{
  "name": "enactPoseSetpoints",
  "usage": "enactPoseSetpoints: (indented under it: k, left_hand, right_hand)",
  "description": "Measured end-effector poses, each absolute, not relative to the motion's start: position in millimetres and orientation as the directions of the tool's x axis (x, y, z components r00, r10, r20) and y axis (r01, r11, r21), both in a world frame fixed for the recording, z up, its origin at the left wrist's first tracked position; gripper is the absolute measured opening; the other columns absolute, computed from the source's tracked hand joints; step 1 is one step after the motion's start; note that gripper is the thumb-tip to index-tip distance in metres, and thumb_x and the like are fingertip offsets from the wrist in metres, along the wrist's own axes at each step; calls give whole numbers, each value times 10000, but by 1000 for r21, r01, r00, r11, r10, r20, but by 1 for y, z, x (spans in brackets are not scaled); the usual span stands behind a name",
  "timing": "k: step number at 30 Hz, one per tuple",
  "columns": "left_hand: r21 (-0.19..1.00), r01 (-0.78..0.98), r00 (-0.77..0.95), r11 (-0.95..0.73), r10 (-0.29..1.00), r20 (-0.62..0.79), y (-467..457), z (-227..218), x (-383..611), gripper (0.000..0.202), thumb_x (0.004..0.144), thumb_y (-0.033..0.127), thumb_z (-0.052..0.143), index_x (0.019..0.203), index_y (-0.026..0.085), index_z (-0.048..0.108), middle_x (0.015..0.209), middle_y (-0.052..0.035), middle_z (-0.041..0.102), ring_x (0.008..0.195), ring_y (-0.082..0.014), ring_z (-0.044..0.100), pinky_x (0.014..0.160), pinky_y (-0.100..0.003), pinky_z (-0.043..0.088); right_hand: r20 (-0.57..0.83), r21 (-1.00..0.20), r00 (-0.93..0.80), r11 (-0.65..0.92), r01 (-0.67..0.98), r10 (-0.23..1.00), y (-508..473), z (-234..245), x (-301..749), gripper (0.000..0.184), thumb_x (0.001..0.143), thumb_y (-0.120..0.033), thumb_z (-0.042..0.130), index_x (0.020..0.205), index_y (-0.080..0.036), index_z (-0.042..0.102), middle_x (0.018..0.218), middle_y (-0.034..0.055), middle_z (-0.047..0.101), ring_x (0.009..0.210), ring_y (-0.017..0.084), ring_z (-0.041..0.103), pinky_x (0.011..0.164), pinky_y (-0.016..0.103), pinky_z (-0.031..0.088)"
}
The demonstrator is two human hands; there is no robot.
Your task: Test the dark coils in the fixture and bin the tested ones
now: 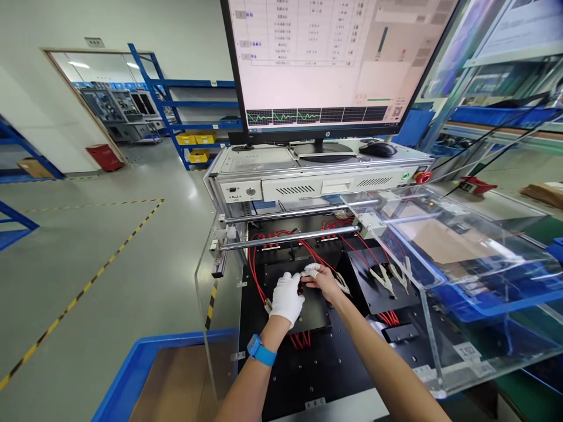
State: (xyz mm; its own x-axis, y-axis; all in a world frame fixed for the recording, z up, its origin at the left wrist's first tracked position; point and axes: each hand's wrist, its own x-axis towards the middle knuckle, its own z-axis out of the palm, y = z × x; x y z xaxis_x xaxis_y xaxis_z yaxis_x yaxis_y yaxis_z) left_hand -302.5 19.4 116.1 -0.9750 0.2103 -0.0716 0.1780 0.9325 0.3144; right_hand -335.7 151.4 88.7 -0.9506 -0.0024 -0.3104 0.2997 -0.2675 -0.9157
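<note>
My left hand (285, 299), in a white glove, and my right hand (323, 280), with white covers on some fingertips, meet over a raised black plate (317, 313). Both sets of fingers close around a small dark part (301, 288), mostly hidden and too small to name. Just right of my right hand lies a pale clamp clip (342, 283) on a red lead. Another pale clip (268, 305) shows at the left of my gloved hand. On the second black plate (365, 293) rest more pale clips (383, 282) with red wires (361, 253).
Two metal rails (281, 240) cross above the fixture's back. A clear hinged cover (422, 281) stands raised at right. Behind are a monitor (325, 76), a mouse (378, 149) and a red stop button (423, 177). A blue tray (125, 375) with cardboard sits at lower left.
</note>
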Motion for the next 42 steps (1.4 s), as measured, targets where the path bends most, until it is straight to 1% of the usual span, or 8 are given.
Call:
enactPoseSetpoints:
  k: [6, 10, 13, 18, 24, 31, 37, 42]
  left_hand:
    - [309, 179, -974, 934, 213, -80, 19, 116, -303, 536, 676, 254, 621, 1184, 240, 452, 1065, -66, 462, 948, -226, 487, 751, -298, 412]
    - [303, 181, -974, 936, 212, -74, 20, 115, -304, 525, 675, 256, 622, 1173, 238, 459, 1054, -68, 461, 940, -229, 490, 738, -302, 417]
    - [301, 182, -975, 936, 211, -67, 21, 115, -304, 524, 670, 253, 626, 1167, 239, 462, 1049, -67, 463, 932, -227, 492, 734, -300, 418]
    - [287, 177, -975, 942, 207, -79, 20, 117, -304, 524, 663, 249, 629, 1160, 243, 462, 1051, -65, 458, 927, -225, 492, 722, -300, 420]
    - [299, 188, -973, 936, 220, -75, 19, 116, -304, 521, 664, 254, 632, 1158, 248, 465, 1058, -63, 457, 946, -222, 487, 745, -295, 415]
    - [284, 212, -972, 935, 233, -42, 19, 111, -306, 494, 668, 258, 627, 1137, 244, 473, 1037, -62, 463, 921, -220, 496, 726, -297, 411]
    - [283, 197, -971, 939, 228, -78, 18, 112, -306, 501, 676, 271, 624, 1150, 256, 463, 1073, -60, 449, 948, -217, 490, 740, -289, 407]
    - [293, 187, -971, 938, 221, -88, 19, 115, -305, 544, 683, 252, 614, 1197, 239, 435, 1085, -70, 452, 963, -222, 487, 756, -293, 406]
  right_hand:
    - [-311, -916, -950, -264, 301, -3, 153, 88, -337, 163, 630, -208, 603, 772, -153, 546, 724, 46, 667, 601, 152, 648, 462, 182, 479]
    - [-285, -932, -958, -228, 281, -14, 153, 86, -339, 209, 604, -244, 629, 773, -149, 551, 731, 41, 661, 589, 144, 640, 470, 185, 480]
    - [-237, -962, -971, -135, 236, -12, 152, 86, -340, 210, 593, -271, 638, 743, -145, 564, 721, 33, 652, 578, 131, 629, 461, 175, 466]
    - [-142, -988, -990, 70, 141, -14, 150, 87, -343, 141, 609, -269, 624, 658, -145, 576, 627, 12, 618, 571, 131, 609, 444, 174, 448]
    - [-135, -988, -989, 64, 138, 59, 154, 86, -347, 114, 606, -246, 596, 653, -144, 573, 616, 9, 603, 582, 139, 616, 453, 181, 461]
    - [-111, -985, -993, 132, 114, 24, 154, 80, -348, 84, 618, -228, 575, 643, -148, 578, 583, 0, 590, 545, 122, 589, 443, 178, 459]
    - [-82, -972, -996, 219, 86, 27, 156, 76, -350, 79, 637, -218, 561, 648, -149, 598, 572, -1, 596, 500, 103, 552, 450, 184, 465]
    - [-83, -966, -996, 247, 72, -35, 155, 79, -349, 68, 638, -214, 575, 645, -154, 606, 559, -5, 592, 506, 109, 554, 427, 179, 447]
